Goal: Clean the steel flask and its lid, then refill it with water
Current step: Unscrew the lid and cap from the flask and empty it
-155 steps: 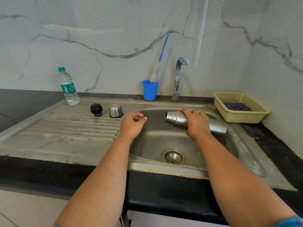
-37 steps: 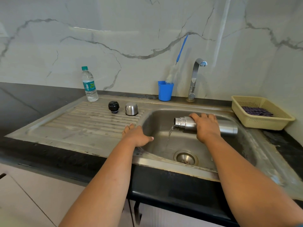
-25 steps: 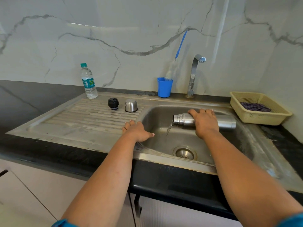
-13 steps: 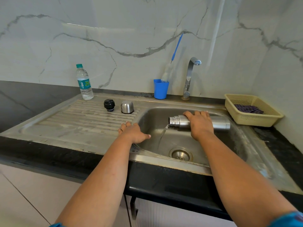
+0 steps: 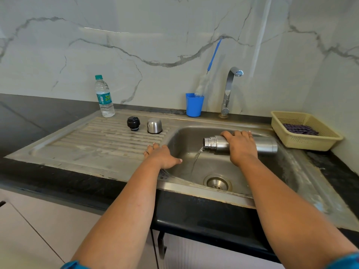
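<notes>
My right hand [image 5: 241, 147] grips the steel flask [image 5: 266, 145] and holds it sideways over the sink basin [image 5: 272, 171], mouth to the left. A thin stream of water [image 5: 195, 160] runs from the mouth toward the drain [image 5: 217, 182]. My left hand [image 5: 162, 157] rests flat on the sink's rim at the basin's left edge, fingers spread, holding nothing. On the ribbed drainboard [image 5: 97, 140] stand the black inner stopper [image 5: 133, 123] and the steel cap [image 5: 154, 126], side by side.
A plastic water bottle [image 5: 104, 97] stands at the drainboard's back left. A blue cup [image 5: 194, 104] with a blue-handled bottle brush [image 5: 210, 63] sits beside the tap [image 5: 230, 90]. A cream basket [image 5: 305, 131] holding a dark cloth is at the right, on the black counter [image 5: 38, 117].
Water started pouring from the flask between 6.2 and 1.5 s ago and still runs. My left hand went from hovering to resting on the rim. Both hands have held still since.
</notes>
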{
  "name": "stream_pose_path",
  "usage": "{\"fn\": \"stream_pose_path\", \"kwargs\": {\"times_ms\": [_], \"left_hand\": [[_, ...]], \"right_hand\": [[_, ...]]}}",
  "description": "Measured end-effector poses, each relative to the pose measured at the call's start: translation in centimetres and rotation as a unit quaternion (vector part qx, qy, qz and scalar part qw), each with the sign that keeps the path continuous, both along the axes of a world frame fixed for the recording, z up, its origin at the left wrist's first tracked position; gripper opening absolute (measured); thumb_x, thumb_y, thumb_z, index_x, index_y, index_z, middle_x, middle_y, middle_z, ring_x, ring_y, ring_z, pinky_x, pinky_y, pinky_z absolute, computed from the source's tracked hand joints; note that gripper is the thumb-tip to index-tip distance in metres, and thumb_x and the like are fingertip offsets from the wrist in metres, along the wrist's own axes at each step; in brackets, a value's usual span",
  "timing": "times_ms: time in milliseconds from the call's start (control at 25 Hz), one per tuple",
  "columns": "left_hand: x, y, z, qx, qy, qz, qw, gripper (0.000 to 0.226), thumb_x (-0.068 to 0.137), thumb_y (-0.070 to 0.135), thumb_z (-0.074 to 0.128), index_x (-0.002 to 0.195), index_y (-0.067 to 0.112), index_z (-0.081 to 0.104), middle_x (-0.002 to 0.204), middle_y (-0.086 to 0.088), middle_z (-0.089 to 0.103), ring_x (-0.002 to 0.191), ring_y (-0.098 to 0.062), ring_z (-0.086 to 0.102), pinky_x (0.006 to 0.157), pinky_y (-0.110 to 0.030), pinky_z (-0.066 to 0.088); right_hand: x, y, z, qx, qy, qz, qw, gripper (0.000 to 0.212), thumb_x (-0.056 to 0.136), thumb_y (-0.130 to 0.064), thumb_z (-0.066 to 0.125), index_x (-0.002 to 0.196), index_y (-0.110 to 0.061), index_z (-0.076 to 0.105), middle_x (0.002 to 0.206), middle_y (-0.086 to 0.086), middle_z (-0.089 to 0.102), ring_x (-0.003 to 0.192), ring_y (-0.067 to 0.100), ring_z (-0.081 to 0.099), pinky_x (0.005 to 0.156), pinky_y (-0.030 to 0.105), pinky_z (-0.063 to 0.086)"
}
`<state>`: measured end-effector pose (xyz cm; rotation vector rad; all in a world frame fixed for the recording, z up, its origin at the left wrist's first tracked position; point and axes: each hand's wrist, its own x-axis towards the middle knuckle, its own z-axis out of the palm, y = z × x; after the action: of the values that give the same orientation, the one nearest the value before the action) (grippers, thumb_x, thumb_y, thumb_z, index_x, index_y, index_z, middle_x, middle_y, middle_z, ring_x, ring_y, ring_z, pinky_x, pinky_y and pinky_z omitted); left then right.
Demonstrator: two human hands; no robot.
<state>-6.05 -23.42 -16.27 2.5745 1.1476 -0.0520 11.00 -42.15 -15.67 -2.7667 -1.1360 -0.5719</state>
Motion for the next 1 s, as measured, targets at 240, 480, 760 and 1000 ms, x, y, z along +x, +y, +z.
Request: {"fn": "stream_pose_path", "kwargs": {"times_ms": [240, 480, 760, 1000], "left_hand": [[-0.06, -0.09, 0.03, 0.003, 0.001, -0.002, 1.000, 0.091, 0.084, 0.063, 0.061, 0.153, 0.014, 0.026, 0.161, -0.018, 0.010, 0.148, -0.040, 0.005, 0.120, -0.052, 0.014], [-0.11, -0.16, 0.07, 0.004, 0.000, -0.002, 1.000, 0.091, 0.084, 0.062, 0.061, 0.152, 0.014, 0.027, 0.161, -0.018, 0.010, 0.148, -0.039, 0.006, 0.120, -0.052, 0.014], [-0.09, -0.25, 0.07, 0.004, -0.001, 0.001, 1.000, 0.090, 0.084, 0.062, 0.061, 0.153, 0.015, 0.027, 0.161, -0.017, 0.010, 0.148, -0.039, 0.005, 0.120, -0.051, 0.014], [-0.01, -0.21, 0.02, 0.006, 0.000, 0.002, 1.000, 0.090, 0.084, 0.063, 0.061, 0.152, 0.014, 0.027, 0.161, -0.018, 0.010, 0.148, -0.039, 0.005, 0.120, -0.051, 0.014]], "right_hand": [[-0.04, 0.07, 0.02, 0.004, 0.000, 0.005, 1.000, 0.066, 0.079, -0.021, 0.071, 0.135, -0.033, 0.038, 0.125, 0.010, 0.053, 0.127, 0.031, 0.041, 0.118, 0.047, 0.016], [0.07, 0.05, -0.02, 0.004, 0.001, 0.006, 1.000, 0.068, 0.079, -0.020, 0.072, 0.136, -0.033, 0.038, 0.126, 0.010, 0.052, 0.127, 0.032, 0.040, 0.118, 0.048, 0.017], [0.04, 0.28, 0.00, 0.009, -0.003, 0.003, 1.000, 0.068, 0.079, -0.018, 0.071, 0.136, -0.033, 0.037, 0.126, 0.010, 0.052, 0.127, 0.032, 0.040, 0.119, 0.048, 0.015], [-0.08, 0.23, 0.06, 0.009, -0.014, 0.003, 1.000, 0.066, 0.081, -0.017, 0.069, 0.137, -0.032, 0.038, 0.127, 0.011, 0.052, 0.127, 0.033, 0.039, 0.119, 0.047, 0.013]]}}
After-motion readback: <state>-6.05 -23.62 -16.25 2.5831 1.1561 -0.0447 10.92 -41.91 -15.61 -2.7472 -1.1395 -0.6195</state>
